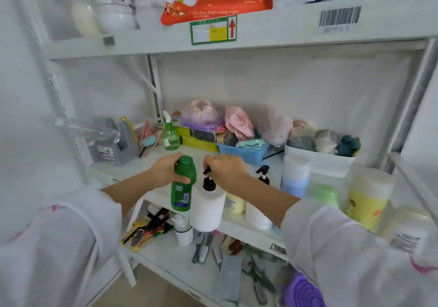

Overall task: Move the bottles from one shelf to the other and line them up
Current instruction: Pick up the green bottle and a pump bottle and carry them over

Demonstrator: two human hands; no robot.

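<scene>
My left hand (166,169) grips a green bottle (183,185) near its cap, holding it upright in front of the middle shelf (132,171). My right hand (225,169) pinches the black pump head of a white pump bottle (207,208), which hangs just right of the green one. Along the shelf's front edge stand a pale yellow bottle (235,203), a black pump bottle (263,176), a white-and-blue bottle (295,178), a light green container (326,195) and a yellow-labelled tub (366,202). A small white bottle (183,231) stands on the lower shelf (170,257).
At the back of the middle shelf are a green spray bottle (170,133), a grey jug (116,143), a blue basket (244,152) and a white bin (320,162) of cloths. The lower shelf holds scissors, tools and a purple brush (303,292). An orange wipes pack (215,8) lies on top.
</scene>
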